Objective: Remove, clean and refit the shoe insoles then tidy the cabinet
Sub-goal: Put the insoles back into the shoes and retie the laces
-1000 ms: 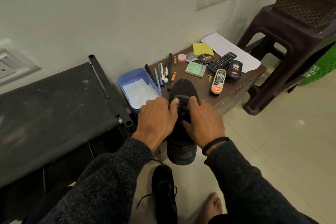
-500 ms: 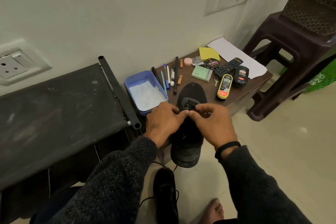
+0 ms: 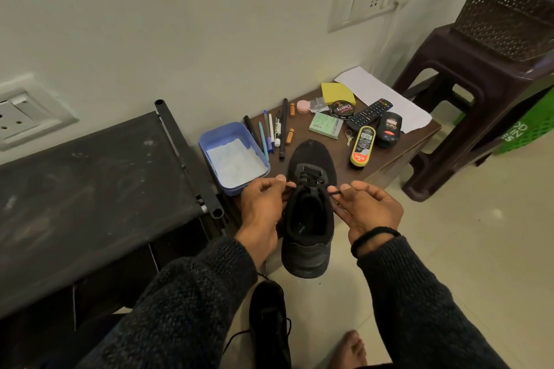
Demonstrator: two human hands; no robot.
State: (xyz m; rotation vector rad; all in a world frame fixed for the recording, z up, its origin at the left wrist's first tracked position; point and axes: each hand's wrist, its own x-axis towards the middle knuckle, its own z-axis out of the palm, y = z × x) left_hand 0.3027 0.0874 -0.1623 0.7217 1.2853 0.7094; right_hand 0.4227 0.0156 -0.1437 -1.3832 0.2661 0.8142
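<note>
A black lace-up shoe (image 3: 308,219) rests with its toe on the small brown table (image 3: 416,141) and its heel hanging over the near edge. My left hand (image 3: 263,204) pinches one lace end at the shoe's left side. My right hand (image 3: 367,207) pinches the other lace end at the right side. Both lace ends are drawn outward, away from the tongue. The shoe's opening is dark and I cannot make out the insole. A second black shoe (image 3: 269,323) lies on the floor below, its lace loose.
The table carries a blue tray (image 3: 223,180) holding white paper, several pens, a remote (image 3: 370,114), polish tins and bottles, and a yellow sponge (image 3: 337,93). A black shoe cabinet (image 3: 90,189) stands left. At right is a dark plastic stool (image 3: 467,105). A bare foot (image 3: 349,349) is on the floor.
My hands have moved apart from the middle of the shoe, each drawing a lace end out sideways. The camera has shifted slightly.
</note>
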